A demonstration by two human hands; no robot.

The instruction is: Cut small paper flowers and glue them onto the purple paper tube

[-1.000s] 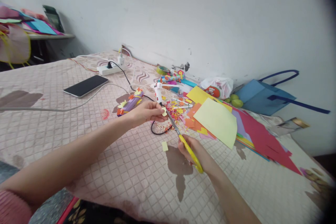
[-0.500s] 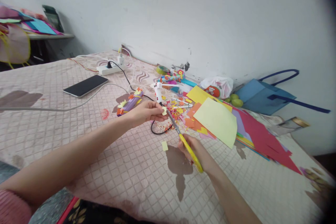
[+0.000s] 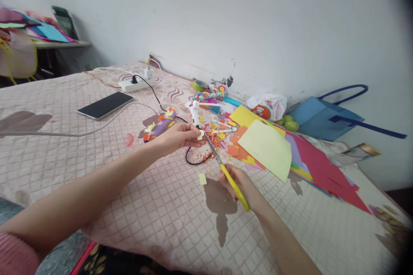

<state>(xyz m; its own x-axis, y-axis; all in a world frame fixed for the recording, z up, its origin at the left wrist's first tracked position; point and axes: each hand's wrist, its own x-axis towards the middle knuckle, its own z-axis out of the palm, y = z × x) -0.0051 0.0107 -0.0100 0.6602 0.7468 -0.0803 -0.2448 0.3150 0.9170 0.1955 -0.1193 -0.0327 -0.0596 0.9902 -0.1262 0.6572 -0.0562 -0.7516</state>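
The left hand pinches a paper piece between its fingers, apparently baring its four-o'clock side to the scissors gripped by the right hand.

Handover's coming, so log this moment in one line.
Left hand: pinching small pale-yellow paper piece | right hand: holding yellow-handled metal scissors | nearby: pale-yellow paper rectangle on quilted pinkish cloth

Left fingers pinching paper, scissors near
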